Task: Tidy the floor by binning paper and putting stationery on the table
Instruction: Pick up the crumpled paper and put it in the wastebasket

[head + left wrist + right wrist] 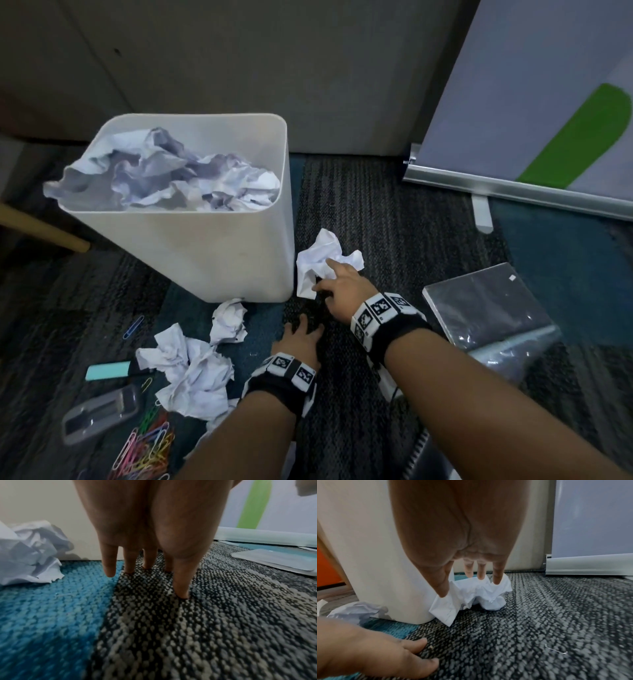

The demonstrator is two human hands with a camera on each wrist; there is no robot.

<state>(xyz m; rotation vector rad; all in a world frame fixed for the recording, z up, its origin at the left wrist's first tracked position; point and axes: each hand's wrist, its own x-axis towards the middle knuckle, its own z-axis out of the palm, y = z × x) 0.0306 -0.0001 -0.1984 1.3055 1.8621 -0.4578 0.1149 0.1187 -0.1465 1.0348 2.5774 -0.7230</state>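
1 bin (219,253); 3 crumpled papers (322,263) on the carpet; 1 highlighter (108,371); 2 hands (342,287).

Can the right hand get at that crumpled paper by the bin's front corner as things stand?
Probably yes. The right hand is open with fingertips already at the crumpled paper, which lies on the carpet against the bin. Nothing lies over it; the left hand rests apart on the carpet.

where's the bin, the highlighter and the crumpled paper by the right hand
bin (191,253), head view, on its front wall
highlighter (108,371), head view, middle of its teal body
crumpled paper (320,253), head view, upper part of the wad, above the right hand's fingertips
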